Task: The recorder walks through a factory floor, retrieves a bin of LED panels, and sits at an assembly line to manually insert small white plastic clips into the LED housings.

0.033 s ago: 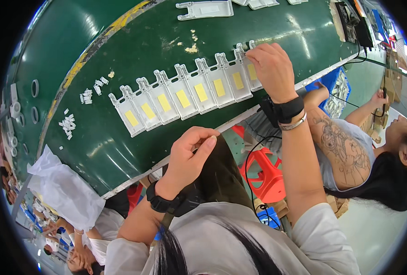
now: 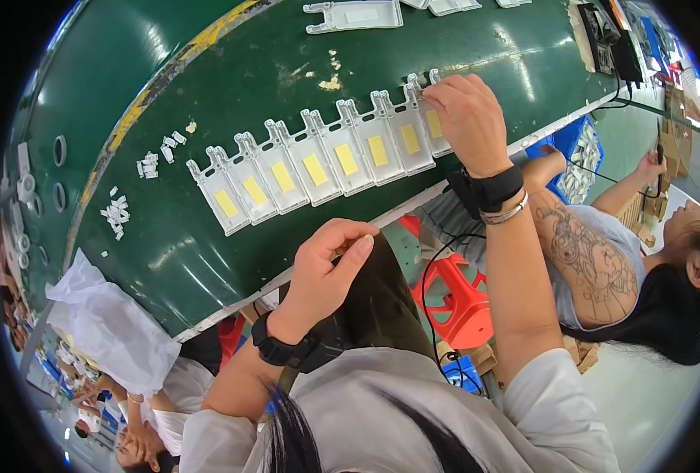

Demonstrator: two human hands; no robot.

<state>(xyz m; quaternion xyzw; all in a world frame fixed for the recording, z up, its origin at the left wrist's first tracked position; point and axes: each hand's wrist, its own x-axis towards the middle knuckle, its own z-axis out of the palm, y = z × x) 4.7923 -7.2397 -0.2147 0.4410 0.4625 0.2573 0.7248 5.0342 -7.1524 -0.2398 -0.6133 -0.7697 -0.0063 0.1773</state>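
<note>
Green and scuffed, a work table (image 2: 240, 87) stretched across the view, a worn yellow band (image 2: 129, 118) crossing toward its left end. At its near left corner hung a crumpled white plastic bag (image 2: 113, 319), with small white parts (image 2: 116, 214) lying in loose clusters farther in. Next came a row of eight pale plastic housings (image 2: 324, 146) set side by side along the near edge, each bearing a yellow rectangle; their long axes ran across the table, notched ends toward the far edge. The left hand (image 2: 325, 268) hung by the near edge, below the row's middle, fingers loosely curled, thumb alongside (nothing showed in it, though the palm was hidden). Much nearer the rightmost housing (image 2: 437, 144) was the right hand (image 2: 470, 118), which covered part of it from the right; its thumb and fingertips were brought together at the notched end, and whether they pinched a small part I could not tell. Off the near edge stood a red stool (image 2: 456, 311), then a blue bin (image 2: 590, 146) beside a co-worker (image 2: 602, 260).
</note>
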